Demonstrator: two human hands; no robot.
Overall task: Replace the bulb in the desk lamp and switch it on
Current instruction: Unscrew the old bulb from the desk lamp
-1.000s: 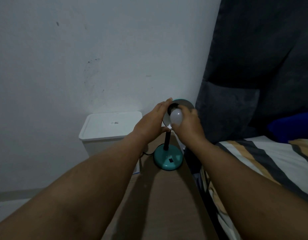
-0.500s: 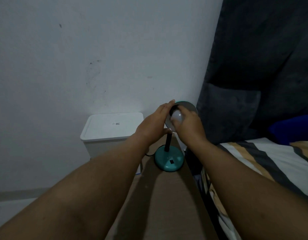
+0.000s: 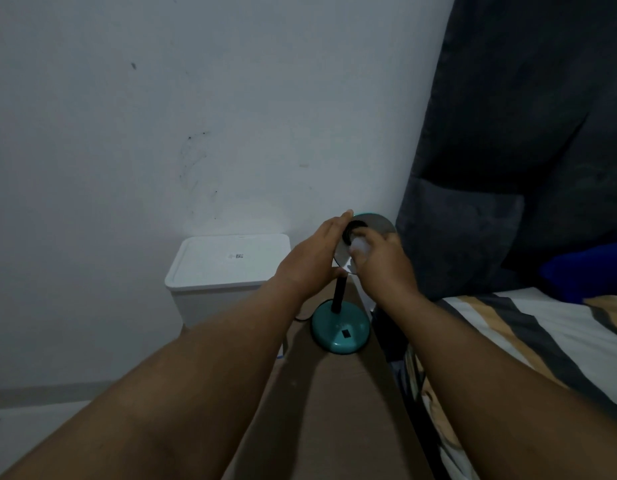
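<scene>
A teal desk lamp stands on a brown table; its round base [image 3: 341, 330] carries a black switch, and a black stem rises to the tilted shade [image 3: 378, 224], silver inside with a dark socket. My left hand [image 3: 309, 261] cups the shade's left rim, holding it steady. My right hand [image 3: 383, 259] grips a white bulb [image 3: 358, 244] just below the socket, inside the shade's mouth. Most of the bulb is hidden by my fingers. The lamp is dark.
A white lidded bin [image 3: 227, 268] stands against the wall left of the lamp. The brown table [image 3: 335, 410] runs toward me. A bed with a striped sheet [image 3: 529, 337] and a blue pillow [image 3: 584, 275] lies right; a dark curtain [image 3: 508, 133] hangs behind.
My right hand has pushed the bulb deeper into the shade toward the socket, and my fingers now cover more of it. The left hand stays on the shade.
</scene>
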